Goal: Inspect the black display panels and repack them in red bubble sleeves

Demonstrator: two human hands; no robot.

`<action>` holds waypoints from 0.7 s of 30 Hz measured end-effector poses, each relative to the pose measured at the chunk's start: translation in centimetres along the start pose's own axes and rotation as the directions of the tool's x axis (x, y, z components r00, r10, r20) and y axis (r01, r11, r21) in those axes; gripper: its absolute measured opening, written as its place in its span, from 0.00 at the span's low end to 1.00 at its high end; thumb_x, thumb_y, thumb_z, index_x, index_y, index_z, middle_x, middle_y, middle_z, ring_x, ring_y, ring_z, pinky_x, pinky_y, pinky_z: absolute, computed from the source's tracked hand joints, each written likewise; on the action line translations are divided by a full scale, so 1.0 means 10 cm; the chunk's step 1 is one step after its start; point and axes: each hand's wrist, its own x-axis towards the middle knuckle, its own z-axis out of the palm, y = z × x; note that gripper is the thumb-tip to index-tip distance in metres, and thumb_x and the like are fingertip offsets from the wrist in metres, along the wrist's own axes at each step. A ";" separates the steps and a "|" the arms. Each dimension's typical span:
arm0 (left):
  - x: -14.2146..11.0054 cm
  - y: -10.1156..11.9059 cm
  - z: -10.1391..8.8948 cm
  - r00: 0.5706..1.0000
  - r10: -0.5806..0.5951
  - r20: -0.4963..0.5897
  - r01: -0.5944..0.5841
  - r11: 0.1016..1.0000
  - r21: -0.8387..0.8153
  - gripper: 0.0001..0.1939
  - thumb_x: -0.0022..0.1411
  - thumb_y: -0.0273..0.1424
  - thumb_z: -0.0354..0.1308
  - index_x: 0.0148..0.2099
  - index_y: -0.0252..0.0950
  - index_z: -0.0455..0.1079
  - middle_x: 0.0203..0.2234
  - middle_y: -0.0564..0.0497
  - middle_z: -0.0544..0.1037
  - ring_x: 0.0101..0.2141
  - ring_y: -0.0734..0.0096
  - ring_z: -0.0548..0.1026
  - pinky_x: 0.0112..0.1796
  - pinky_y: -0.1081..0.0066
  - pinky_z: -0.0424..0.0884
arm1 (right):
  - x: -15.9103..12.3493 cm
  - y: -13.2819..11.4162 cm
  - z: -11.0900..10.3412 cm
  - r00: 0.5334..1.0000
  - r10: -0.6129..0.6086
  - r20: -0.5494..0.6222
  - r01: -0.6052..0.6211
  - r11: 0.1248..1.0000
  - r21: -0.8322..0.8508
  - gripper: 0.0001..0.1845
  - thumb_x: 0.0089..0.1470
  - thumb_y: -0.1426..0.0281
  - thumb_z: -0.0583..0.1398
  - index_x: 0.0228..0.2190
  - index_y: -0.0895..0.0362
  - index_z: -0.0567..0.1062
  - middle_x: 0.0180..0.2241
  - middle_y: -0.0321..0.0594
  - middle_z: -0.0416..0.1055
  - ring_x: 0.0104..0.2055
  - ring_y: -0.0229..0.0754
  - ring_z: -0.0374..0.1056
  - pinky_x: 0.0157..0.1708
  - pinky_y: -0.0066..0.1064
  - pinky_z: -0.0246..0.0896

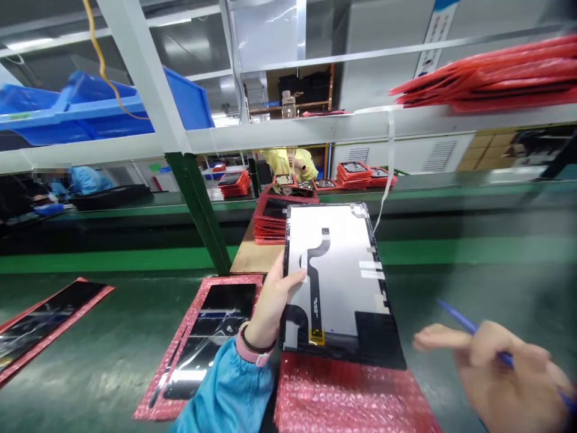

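Observation:
My left hand (273,300) grips the left edge of a flat display panel (342,264), held tilted up with its silver back and black flex cable facing me. The thumb lies across the panel's back. My right hand (500,376) is at the lower right, blurred, fingers curled round a thin blue pen (460,319) that points up and left toward the panel. Below the panel lies a sheet of red bubble wrap (342,400). To the left of my left wrist, another dark panel rests on red wrap (211,337).
A green conveyor surface (112,349) carries another wrapped panel at the far left (40,328). Stacks of red-wrapped panels (270,225) stand behind. A white shelf frame (315,129) holds blue bins (90,105) and red stacks (496,75). A person in yellow (288,162) works opposite.

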 end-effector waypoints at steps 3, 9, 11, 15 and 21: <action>0.00 0.10 0.04 0.996 0.089 -0.009 -0.089 0.995 0.050 0.26 0.55 0.28 0.62 0.57 0.39 0.66 0.53 0.50 0.73 0.55 0.59 0.68 0.54 0.68 0.64 | 0.11 -0.26 0.22 0.991 0.050 0.123 -0.062 0.994 0.092 0.33 0.49 0.36 0.46 0.39 0.46 0.73 0.26 0.42 0.79 0.20 0.49 0.73 0.26 0.40 0.69; -0.05 0.11 0.04 0.994 0.109 -0.019 -0.108 0.993 0.044 0.26 0.57 0.28 0.61 0.59 0.40 0.64 0.54 0.51 0.72 0.55 0.61 0.68 0.54 0.69 0.65 | 0.20 -0.32 0.62 0.979 -0.194 0.069 0.205 0.953 -0.223 0.15 0.55 0.58 0.60 0.22 0.53 0.74 0.17 0.36 0.68 0.19 0.36 0.63 0.18 0.27 0.58; -0.06 0.11 0.06 0.997 0.072 -0.008 -0.072 0.997 0.022 0.26 0.57 0.28 0.61 0.58 0.39 0.64 0.53 0.50 0.73 0.55 0.60 0.68 0.55 0.68 0.65 | 0.16 -0.27 0.68 0.950 -0.311 -0.019 0.284 0.889 -0.360 0.11 0.51 0.64 0.65 0.21 0.54 0.73 0.17 0.35 0.68 0.19 0.37 0.63 0.19 0.28 0.57; -0.05 0.10 0.10 0.998 0.055 -0.025 -0.055 0.998 0.012 0.27 0.57 0.28 0.61 0.58 0.40 0.64 0.52 0.51 0.74 0.55 0.59 0.68 0.55 0.67 0.65 | 0.10 -0.23 0.76 0.899 -0.430 -0.077 0.368 0.840 -0.399 0.14 0.47 0.72 0.66 0.17 0.52 0.68 0.15 0.32 0.63 0.17 0.36 0.58 0.18 0.30 0.54; -0.06 0.11 0.14 0.995 0.073 -0.069 -0.071 0.997 0.026 0.28 0.55 0.28 0.61 0.59 0.40 0.65 0.50 0.51 0.75 0.53 0.58 0.71 0.55 0.65 0.65 | 0.11 -0.22 0.78 0.886 -0.464 -0.023 0.392 0.772 -0.500 0.18 0.51 0.76 0.62 0.17 0.52 0.62 0.15 0.31 0.58 0.17 0.34 0.55 0.18 0.30 0.52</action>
